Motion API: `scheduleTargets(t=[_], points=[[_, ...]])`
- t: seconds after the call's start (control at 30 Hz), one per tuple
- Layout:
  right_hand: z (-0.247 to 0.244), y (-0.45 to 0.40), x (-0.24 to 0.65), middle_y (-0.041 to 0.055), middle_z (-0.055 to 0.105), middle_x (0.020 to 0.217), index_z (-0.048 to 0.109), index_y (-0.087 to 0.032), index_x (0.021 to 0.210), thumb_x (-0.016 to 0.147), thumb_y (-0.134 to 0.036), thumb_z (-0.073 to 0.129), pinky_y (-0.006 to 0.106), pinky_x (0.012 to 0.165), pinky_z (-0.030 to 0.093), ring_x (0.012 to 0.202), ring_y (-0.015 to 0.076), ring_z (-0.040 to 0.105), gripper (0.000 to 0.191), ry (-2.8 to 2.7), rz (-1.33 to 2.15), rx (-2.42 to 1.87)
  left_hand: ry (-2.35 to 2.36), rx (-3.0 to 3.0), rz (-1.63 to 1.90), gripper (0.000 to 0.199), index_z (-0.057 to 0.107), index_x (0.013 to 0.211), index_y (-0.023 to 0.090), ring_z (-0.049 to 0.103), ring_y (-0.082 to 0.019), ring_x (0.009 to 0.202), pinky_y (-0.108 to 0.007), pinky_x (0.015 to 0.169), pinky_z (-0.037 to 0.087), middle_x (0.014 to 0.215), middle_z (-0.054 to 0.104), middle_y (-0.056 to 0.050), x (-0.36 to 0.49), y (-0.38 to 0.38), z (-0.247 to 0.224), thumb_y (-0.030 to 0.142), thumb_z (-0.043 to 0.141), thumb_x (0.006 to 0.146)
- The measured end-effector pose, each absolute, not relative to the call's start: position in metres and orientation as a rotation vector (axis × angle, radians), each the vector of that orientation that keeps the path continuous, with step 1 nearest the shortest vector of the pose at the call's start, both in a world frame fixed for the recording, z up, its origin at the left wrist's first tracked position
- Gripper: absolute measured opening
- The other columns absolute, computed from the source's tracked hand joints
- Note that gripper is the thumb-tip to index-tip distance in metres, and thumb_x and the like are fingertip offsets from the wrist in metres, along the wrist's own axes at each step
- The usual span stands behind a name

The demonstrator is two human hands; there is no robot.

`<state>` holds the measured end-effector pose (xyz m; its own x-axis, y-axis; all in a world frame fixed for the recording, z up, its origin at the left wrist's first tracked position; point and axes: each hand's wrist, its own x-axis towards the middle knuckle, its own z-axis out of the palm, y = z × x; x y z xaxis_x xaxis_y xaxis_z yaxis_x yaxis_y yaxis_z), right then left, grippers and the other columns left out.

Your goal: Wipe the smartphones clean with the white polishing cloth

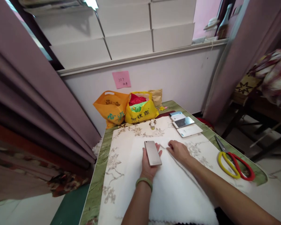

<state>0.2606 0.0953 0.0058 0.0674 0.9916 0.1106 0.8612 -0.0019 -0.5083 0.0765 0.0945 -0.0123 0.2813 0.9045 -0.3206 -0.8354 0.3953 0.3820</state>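
My left hand (147, 170), with a green bangle at the wrist, lies palm up with its fingers around a smartphone (153, 153). The phone's gold back faces up. To the right, the fingers of my right hand (179, 151) are pinched on the edge of a fluffy white cloth (178, 193). This cloth spreads under both hands and has a zigzag front edge. Beyond my right hand lie three more phones: a white one (189, 130), one with a shiny dark screen (184, 122) and a bluish-white one (176, 115).
Scissors (221, 145) with yellow and red handles lie at the table's right side. A tiny bottle (152, 125) stands on the flowered sheet (114, 178). At the back are an orange bag (113, 109), a filled yellow bag (140, 115) and a tan pouch (157, 98).
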Motion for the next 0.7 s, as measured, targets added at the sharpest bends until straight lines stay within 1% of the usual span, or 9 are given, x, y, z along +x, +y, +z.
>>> scheduleTargets(t=[0.07,0.17,0.3,0.37,0.4,0.47,0.53,0.63,0.7], points=[[0.005,0.097,0.263,0.0028,0.066,0.075,0.062,-0.021,0.08,0.082,-0.028,0.055,0.025,0.058,0.033,0.066,0.0159,0.056,0.01,-1.794,0.384,-1.917,0.539,0.154,1.172,0.054,0.052,0.132,0.019,0.05,-0.029,0.127,-0.049,0.106,0.04,0.136,0.055,-0.015,0.076,0.094,-0.011,0.053,0.046,0.09],[0.015,0.093,0.265,0.0007,0.064,0.068,0.061,-0.02,0.077,0.084,-0.037,0.054,0.025,0.056,0.036,0.059,0.0144,0.055,0.019,-1.535,0.49,-1.845,0.539,0.144,1.171,0.056,0.053,0.13,0.017,0.051,-0.029,0.126,-0.048,0.105,0.041,0.134,0.056,-0.016,0.077,0.094,-0.01,0.054,0.047,0.089],[0.031,0.083,0.246,0.001,0.066,0.073,0.064,-0.019,0.093,0.083,-0.051,0.054,0.024,0.051,0.041,0.056,0.014,0.056,0.036,-1.319,0.928,-1.418,0.544,0.132,1.137,0.054,0.058,0.124,0.014,0.055,-0.028,0.121,-0.044,0.104,0.042,0.122,0.064,-0.015,0.077,0.094,-0.013,0.053,0.049,0.088],[0.031,0.079,0.231,0.0033,0.069,0.082,0.066,-0.019,0.1,0.086,-0.051,0.052,0.025,0.056,0.047,0.064,0.0159,0.062,0.038,-1.435,1.011,-1.257,0.546,0.139,1.083,0.054,0.062,0.117,0.013,0.059,-0.029,0.116,-0.044,0.102,0.044,0.109,0.07,-0.014,0.074,0.093,-0.016,0.055,0.049,0.087],[0.029,0.079,0.224,0.0046,0.07,0.087,0.067,-0.019,0.101,0.087,-0.048,0.052,0.028,0.062,0.05,0.071,0.0172,0.064,0.036,-1.502,0.951,-1.235,0.544,0.144,1.055,0.053,0.064,0.113,0.013,0.06,-0.03,0.113,-0.044,0.101,0.045,0.102,0.072,-0.013,0.072,0.092,-0.017,0.056,0.049,0.087],[0.02,0.08,0.212,0.0067,0.07,0.098,0.069,-0.021,0.101,0.09,-0.042,0.05,0.034,0.078,0.053,0.086,0.0202,0.065,0.03,-1.631,0.7,-1.229,0.542,0.153,1.03,0.052,0.067,0.105,0.015,0.063,-0.029,0.107,-0.044,0.099,0.047,0.092,0.073,-0.01,0.069,0.09,-0.019,0.059,0.049,0.086],[0.008,0.082,0.203,0.0077,0.069,0.109,0.068,-0.024,0.107,0.092,-0.037,0.049,0.04,0.091,0.05,0.101,0.0223,0.063,0.028,-1.812,0.495,-1.147,0.57,0.175,1.044,0.05,0.068,0.101,0.017,0.064,-0.027,0.101,-0.042,0.096,0.049,0.087,0.072,-0.009,0.067,0.089,-0.021,0.06,0.05,0.084],[-0.006,0.083,0.195,0.0085,0.062,0.126,0.06,-0.025,0.125,0.094,-0.035,0.046,0.043,0.102,0.045,0.118,0.0227,0.056,0.036,-2.067,0.411,-0.936,0.646,0.262,1.117,0.049,0.066,0.109,0.019,0.063,-0.025,0.102,-0.037,0.095,0.049,0.095,0.071,-0.009,0.067,0.089,-0.023,0.058,0.05,0.085],[-0.01,0.082,0.196,0.0096,0.053,0.138,0.048,-0.023,0.138,0.094,-0.037,0.047,0.044,0.108,0.039,0.127,0.0232,0.049,0.046,-2.19,0.412,-0.833,0.679,0.323,1.178,0.047,0.062,0.119,0.023,0.061,-0.023,0.11,-0.034,0.097,0.048,0.106,0.069,-0.008,0.068,0.088,-0.024,0.055,0.046,0.088]])
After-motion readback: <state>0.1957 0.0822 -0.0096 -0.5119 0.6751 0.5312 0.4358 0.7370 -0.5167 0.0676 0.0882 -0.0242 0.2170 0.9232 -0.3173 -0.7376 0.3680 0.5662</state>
